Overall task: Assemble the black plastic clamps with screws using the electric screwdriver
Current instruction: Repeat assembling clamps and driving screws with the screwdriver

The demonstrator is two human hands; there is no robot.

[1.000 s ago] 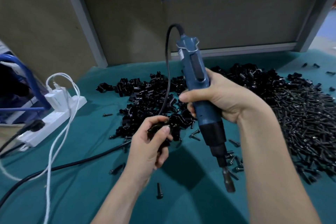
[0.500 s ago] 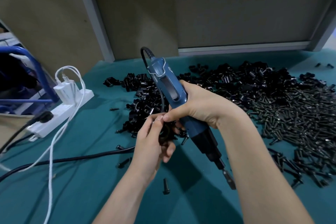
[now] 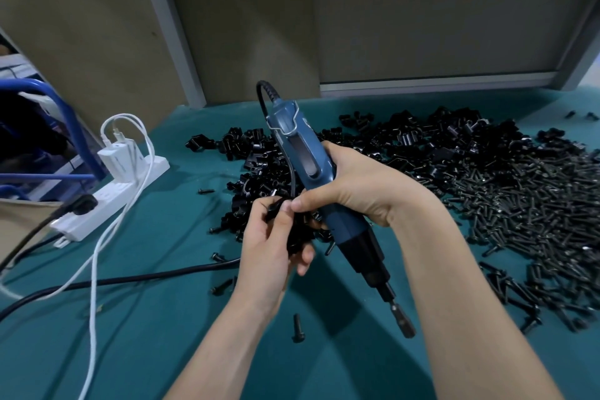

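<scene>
Dead centre of the view, a small black clamp [image 3: 287, 229] is pinched in the left hand [image 3: 269, 256], fingers curled round it and lifted off the table [image 3: 162, 351], likely so the parts can be lined up by feel. Whether a screw is seated in it, I cannot tell. Just at 2 o'clock of it the right hand [image 3: 354, 195] is wrapped round the electric screwdriver [image 3: 308, 169], and its thumb reaches across to touch the clamp, a helping pinch without setting the tool down. The bit [image 3: 406, 325] points away to 5 o'clock, well apart from the clamp, so driving has not begun. One loose screw [image 3: 297, 328] lies at 6 o'clock. Stock is within reach: the pile of clamps [image 3: 406, 146] from 12 to 2 o'clock, the pile of screws [image 3: 535, 204] at 3. Out at 9 o'clock sits the power strip [image 3: 110, 195], and the black cord [image 3: 130, 279] trails across the table at 8 o'clock.
</scene>
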